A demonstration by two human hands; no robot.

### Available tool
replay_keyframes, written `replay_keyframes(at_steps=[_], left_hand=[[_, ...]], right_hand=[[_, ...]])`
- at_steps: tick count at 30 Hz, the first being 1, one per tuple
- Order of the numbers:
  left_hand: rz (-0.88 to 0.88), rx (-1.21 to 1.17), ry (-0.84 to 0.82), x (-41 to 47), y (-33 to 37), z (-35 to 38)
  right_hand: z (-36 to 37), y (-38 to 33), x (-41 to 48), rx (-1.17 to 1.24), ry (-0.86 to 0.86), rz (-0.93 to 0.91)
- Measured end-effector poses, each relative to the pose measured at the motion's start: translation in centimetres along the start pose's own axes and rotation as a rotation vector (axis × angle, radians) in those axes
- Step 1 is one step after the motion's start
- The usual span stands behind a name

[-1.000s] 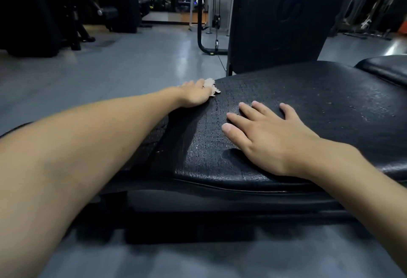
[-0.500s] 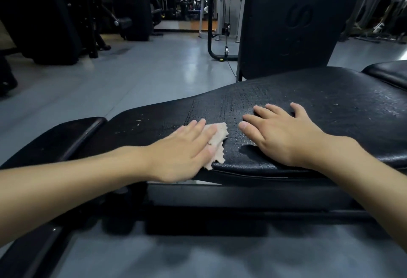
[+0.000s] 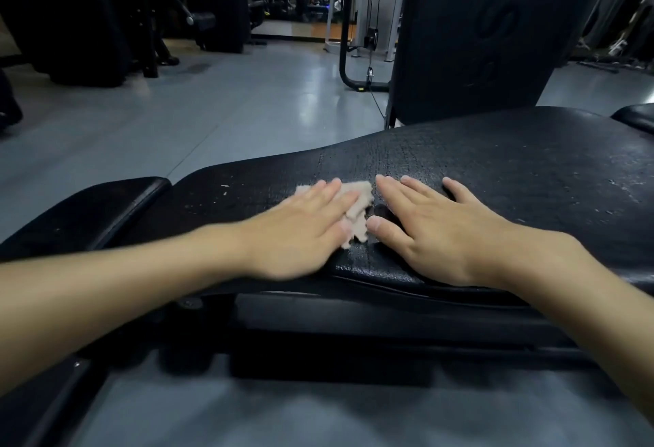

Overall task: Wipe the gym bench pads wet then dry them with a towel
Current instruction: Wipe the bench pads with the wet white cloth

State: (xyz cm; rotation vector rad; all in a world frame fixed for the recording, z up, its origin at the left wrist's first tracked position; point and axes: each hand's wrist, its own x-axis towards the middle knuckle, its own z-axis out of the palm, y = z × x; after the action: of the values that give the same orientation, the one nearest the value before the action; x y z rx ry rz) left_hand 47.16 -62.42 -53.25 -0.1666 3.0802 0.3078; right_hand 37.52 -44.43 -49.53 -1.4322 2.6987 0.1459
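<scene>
L hand (image 3: 300,230) flat on the bench pad (image 3: 513,177), fingers straight & together, pressing down a small beige cloth (image 3: 357,198); hand slightly blurred. Cloth ragged-edged, mostly under the L fingers, sticking out past the fingertips toward the R side, lying on the pad near its front edge, approx. mid-frame. R hand (image 3: 435,230) just beside it on the same pad, palm down, fingers straight & spread, holding nothing; R thumb tip at the cloth's edge, touching or only very near, can't tell which. Both forearms bare, coming in from the bottom corners. Pad black, textured w/ fine cracks, glistening around & to the R of the hands, duller w/ a few pale specks (image 3: 224,186) to the L. Narrower black pad (image 3: 88,206) just beside it at L; corner of another black pad (image 3: 637,117) at far R edge. Dark frame parts under the bench pad, details lost in shadow. Behind the bench, tall black upright panel (image 3: 495,32) w/ faint embossed letters, unreadable. Grey glossy floor (image 3: 230,110) beyond, reflecting light. Cable machine (image 3: 368,21) w/ a curved black tube further back; more dark gym equipment (image 3: 88,14) at L rear, too dim for detail.
</scene>
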Motion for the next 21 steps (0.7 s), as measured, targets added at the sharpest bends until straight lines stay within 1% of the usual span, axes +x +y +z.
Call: replay_keyframes(at_steps=[3,6,9,11,15,21], left_hand=[[-0.067,-0.039,0.014,5.4,-2.3,-1.0],[-0.118,-0.052,0.045,10.9,-5.0,-1.6],[-0.212,-0.083,0.039,13.9,-6.2,-2.2],[-0.224,-0.104,0.030,14.5,-6.3,-2.4],[-0.190,-0.073,0.039,11.2,-5.0,-1.8],[-0.043,-0.057,-0.041,-0.1,-2.3,-0.5]], right_hand=[[-0.2,-0.3,0.1,-0.043,-0.032,0.005],[-0.2,-0.4,0.2,-0.053,-0.029,0.006],[0.0,-0.4,0.2,-0.051,-0.013,0.007],[0.0,-0.4,0.1,-0.040,-0.007,0.009],[0.0,-0.3,0.2,-0.034,-0.008,0.010],[-0.2,-0.5,0.2,-0.024,-0.020,0.017]])
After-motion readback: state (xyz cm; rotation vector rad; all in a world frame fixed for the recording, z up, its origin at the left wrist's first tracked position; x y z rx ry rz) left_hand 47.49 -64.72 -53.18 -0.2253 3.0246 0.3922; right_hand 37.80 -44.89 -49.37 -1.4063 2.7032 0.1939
